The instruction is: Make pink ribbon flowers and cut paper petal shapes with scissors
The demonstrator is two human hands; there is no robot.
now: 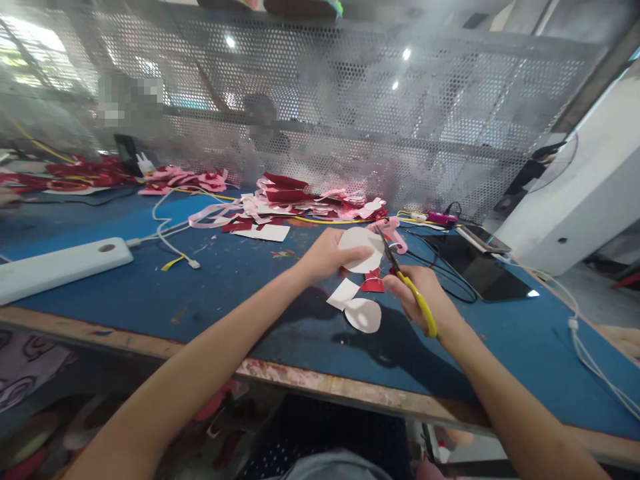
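My left hand (330, 257) pinches a rounded white paper piece (357, 245), holding it above the blue table. In my right hand (425, 300) is a pair of scissors with yellow handles (424, 308), the fingers wrapped through the loops. The dark blades reach up to the right edge of the white piece; whether they are parted there I cannot tell. Below my hands lie a second rounded white piece (363, 315), a white rectangular scrap (343, 293) and a small red piece (373, 281). Just behind the blades rests a pink glue gun (393, 233).
Red, pink and white scraps (300, 200) are heaped along the back by a perforated metal screen (320, 100). On the right lie a black tablet (483, 267), a phone (484, 239) and cables. A white lamp-like bar (65, 267) with a cord is at left.
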